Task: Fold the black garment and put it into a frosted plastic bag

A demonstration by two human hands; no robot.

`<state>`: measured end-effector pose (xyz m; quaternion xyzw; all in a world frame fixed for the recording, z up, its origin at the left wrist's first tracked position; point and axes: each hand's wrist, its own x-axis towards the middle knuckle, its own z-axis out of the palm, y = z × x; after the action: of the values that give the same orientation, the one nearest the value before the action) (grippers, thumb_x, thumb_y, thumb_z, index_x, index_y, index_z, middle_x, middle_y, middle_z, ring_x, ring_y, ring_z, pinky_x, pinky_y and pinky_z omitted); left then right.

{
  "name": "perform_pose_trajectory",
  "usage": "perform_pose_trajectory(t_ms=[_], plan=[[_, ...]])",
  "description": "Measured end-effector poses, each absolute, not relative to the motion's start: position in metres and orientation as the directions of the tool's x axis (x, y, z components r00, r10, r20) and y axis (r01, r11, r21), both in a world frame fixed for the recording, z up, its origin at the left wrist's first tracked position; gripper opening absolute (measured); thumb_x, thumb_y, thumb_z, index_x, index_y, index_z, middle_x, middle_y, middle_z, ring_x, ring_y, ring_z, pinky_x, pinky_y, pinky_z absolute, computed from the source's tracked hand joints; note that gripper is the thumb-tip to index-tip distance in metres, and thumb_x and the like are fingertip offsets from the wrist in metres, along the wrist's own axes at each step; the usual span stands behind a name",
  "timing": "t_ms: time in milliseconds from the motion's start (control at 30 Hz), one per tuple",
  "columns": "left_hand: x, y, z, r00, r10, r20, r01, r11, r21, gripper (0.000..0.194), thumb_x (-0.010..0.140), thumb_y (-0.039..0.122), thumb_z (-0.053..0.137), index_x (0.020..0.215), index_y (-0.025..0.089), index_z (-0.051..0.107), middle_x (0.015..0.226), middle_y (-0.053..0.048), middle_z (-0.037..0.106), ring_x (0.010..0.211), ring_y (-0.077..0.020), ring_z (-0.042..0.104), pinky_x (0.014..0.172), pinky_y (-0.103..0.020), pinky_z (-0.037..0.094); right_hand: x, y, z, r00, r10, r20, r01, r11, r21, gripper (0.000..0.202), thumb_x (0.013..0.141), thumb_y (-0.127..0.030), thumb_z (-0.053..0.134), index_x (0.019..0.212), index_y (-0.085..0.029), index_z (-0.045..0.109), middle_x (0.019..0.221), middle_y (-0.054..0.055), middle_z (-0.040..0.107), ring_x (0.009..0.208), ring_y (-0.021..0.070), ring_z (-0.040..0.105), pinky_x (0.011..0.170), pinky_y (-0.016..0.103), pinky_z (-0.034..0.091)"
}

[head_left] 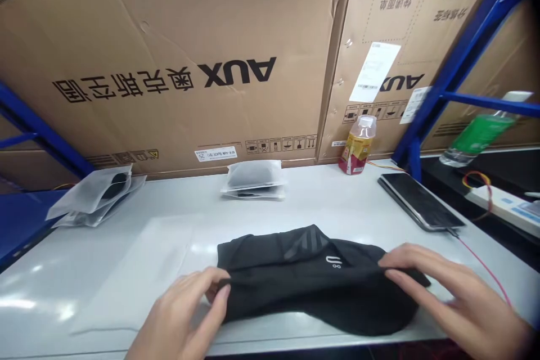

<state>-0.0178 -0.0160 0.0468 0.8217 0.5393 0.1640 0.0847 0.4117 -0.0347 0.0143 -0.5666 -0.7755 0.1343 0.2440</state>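
A folded piece of thin black fabric [295, 289] lies across the front of the white table, with a small white logo and a patch of grey stripes on its upper side. Its exact kind does not show. My left hand [181, 312] pinches its left edge between thumb and fingers. At the other end, my right hand [451, 295] grips the fabric near its right tip, thumb below and fingers above. Left of the fabric, a flat translucent bag [130, 275] rests on the table close to my left hand.
Small frosted bags with dark contents lie at the back left [97, 194] and back centre [253, 177]. A drink bottle [358, 146] and a phone [422, 199] on a cable stand right. Large cartons [169, 22] and blue frame posts [459, 56] bound the table [189, 343]. A green-labelled bottle [485, 129] and power strip [506, 208] are beyond.
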Motion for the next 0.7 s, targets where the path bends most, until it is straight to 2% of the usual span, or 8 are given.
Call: perform_pose_trajectory(t_ms=[67, 133, 233, 300, 400, 533, 633, 700], plan=[[-0.013, -0.004, 0.05, 0.277, 0.958, 0.07, 0.917, -0.285, 0.277, 0.023, 0.108, 0.035, 0.043, 0.106, 0.027, 0.064, 0.069, 0.004, 0.069, 0.061, -0.0188, 0.07, 0.055, -0.025, 0.052, 0.396, -0.018, 0.014, -0.161, 0.958, 0.236, 0.841, 0.258, -0.476, 0.023, 0.105, -0.044, 0.054, 0.106, -0.029, 0.073, 0.111, 0.006, 0.073, 0.106, 0.0263, 0.07, 0.093, 0.041, 0.058], [-0.006, 0.003, 0.049, 0.293, 0.95, 0.11, 0.938, -0.308, 0.161, 0.024, 0.105, 0.03, 0.04, 0.107, 0.026, 0.064, 0.067, 0.002, 0.069, 0.058, -0.0219, 0.069, 0.054, -0.029, 0.05, 0.385, -0.006, 0.009, -0.138, 0.955, 0.264, 0.867, 0.245, -0.433, 0.026, 0.104, -0.046, 0.053, 0.107, -0.029, 0.072, 0.109, 0.006, 0.073, 0.102, 0.0275, 0.07, 0.093, 0.045, 0.058], [0.009, 0.002, 0.048, 0.398, 0.839, 0.371, 0.905, -0.425, -0.012, 0.031, 0.103, 0.026, 0.043, 0.124, 0.024, 0.064, 0.102, -0.008, 0.076, 0.086, -0.0289, 0.075, 0.071, -0.039, 0.055, 0.388, -0.007, -0.004, -0.053, 0.94, 0.337, 0.897, 0.193, -0.397, 0.041, 0.101, -0.056, 0.055, 0.128, -0.028, 0.067, 0.126, 0.01, 0.07, 0.117, 0.032, 0.067, 0.099, 0.051, 0.056], [0.026, -0.003, 0.052, 0.483, 0.742, 0.466, 0.851, -0.524, -0.048, 0.036, 0.103, 0.023, 0.046, 0.135, 0.024, 0.062, 0.123, -0.01, 0.074, 0.107, -0.0307, 0.072, 0.086, -0.043, 0.057, 0.402, -0.016, -0.014, -0.007, 0.932, 0.363, 0.915, 0.152, -0.373, 0.054, 0.096, -0.066, 0.058, 0.133, -0.027, 0.065, 0.133, 0.012, 0.069, 0.123, 0.0359, 0.064, 0.1, 0.054, 0.055], [0.058, -0.004, 0.055, 0.624, 0.67, 0.402, 0.728, -0.686, 0.012, 0.042, 0.104, 0.023, 0.051, 0.145, 0.024, 0.058, 0.146, -0.007, 0.066, 0.133, -0.0305, 0.062, 0.109, -0.047, 0.051, 0.423, -0.027, -0.021, 0.013, 0.94, 0.341, 0.923, 0.12, -0.365, 0.059, 0.085, -0.076, 0.065, 0.117, -0.027, 0.072, 0.126, 0.013, 0.072, 0.118, 0.0384, 0.067, 0.093, 0.053, 0.058], [0.105, 0.005, 0.041, 0.653, 0.708, 0.268, 0.674, -0.705, 0.22, 0.045, 0.104, 0.026, 0.058, 0.149, 0.028, 0.057, 0.152, -0.001, 0.063, 0.142, -0.0296, 0.056, 0.119, -0.052, 0.045, 0.423, -0.026, -0.003, 0.108, 0.967, 0.229, 0.889, 0.009, -0.458, 0.042, 0.088, -0.067, 0.064, 0.103, -0.028, 0.066, 0.105, 0.009, 0.076, 0.092, 0.0309, 0.074, 0.075, 0.04, 0.06], [0.135, 0.009, 0.024, 0.574, 0.774, 0.269, 0.709, -0.633, 0.311, 0.032, 0.104, 0.02, 0.055, 0.132, 0.027, 0.071, 0.134, -0.001, 0.075, 0.133, -0.0301, 0.064, 0.117, -0.054, 0.048, 0.4, -0.023, 0.027, 0.249, 0.923, 0.294, 0.875, -0.084, -0.477, 0.044, 0.089, -0.066, 0.06, 0.113, -0.028, 0.063, 0.097, 0.008, 0.077, 0.076, 0.0303, 0.074, 0.061, 0.039, 0.056], [0.148, 0.009, 0.018, 0.537, 0.797, 0.277, 0.733, -0.603, 0.313, 0.032, 0.104, 0.017, 0.052, 0.127, 0.024, 0.073, 0.131, -0.004, 0.076, 0.13, -0.0317, 0.065, 0.115, -0.056, 0.049, 0.374, -0.022, 0.044, 0.29, 0.85, 0.439, 0.898, -0.083, -0.432, 0.052, 0.092, -0.064, 0.058, 0.128, -0.027, 0.061, 0.104, 0.012, 0.077, 0.083, 0.0346, 0.075, 0.065, 0.044, 0.056]])
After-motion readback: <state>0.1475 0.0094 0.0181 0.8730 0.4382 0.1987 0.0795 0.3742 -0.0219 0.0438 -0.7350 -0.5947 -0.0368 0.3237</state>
